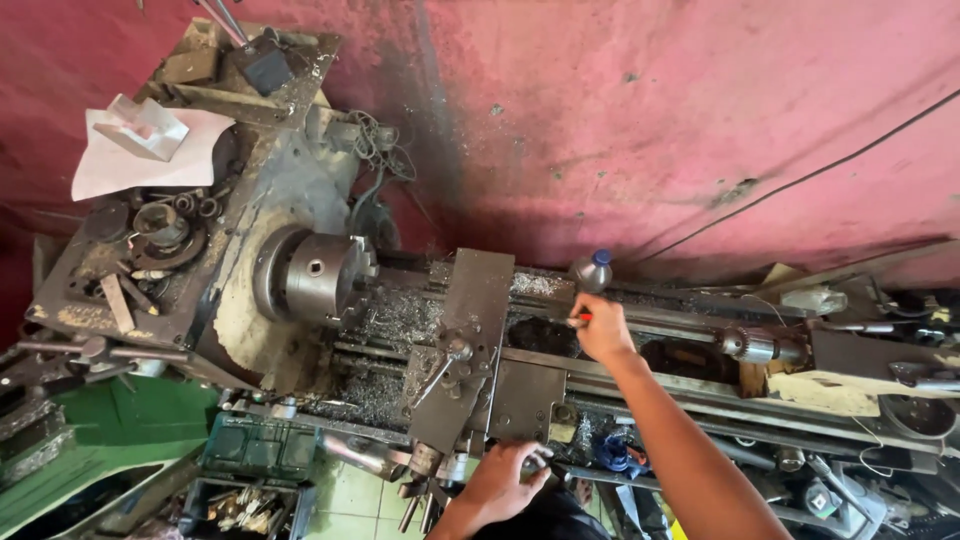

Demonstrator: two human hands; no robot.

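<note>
Count on inspection: one lathe (480, 350), fitted with one chuck (310, 275) and one drill chuck (750, 345) at the tailstock end. One bottle (592, 270) with a blue cap. One sheet of white paper (110, 165). Two hands in view: one left hand (505, 485), one right hand (600, 325).

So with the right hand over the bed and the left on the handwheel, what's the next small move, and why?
Probably sweep the chips off the bed toward the chuck. The right hand holds a small red-handled tool, likely a brush, just right of the carriage, and swarf lies thick on the ways. The left hand grips the handwheel, so the carriage can shift after.
</note>
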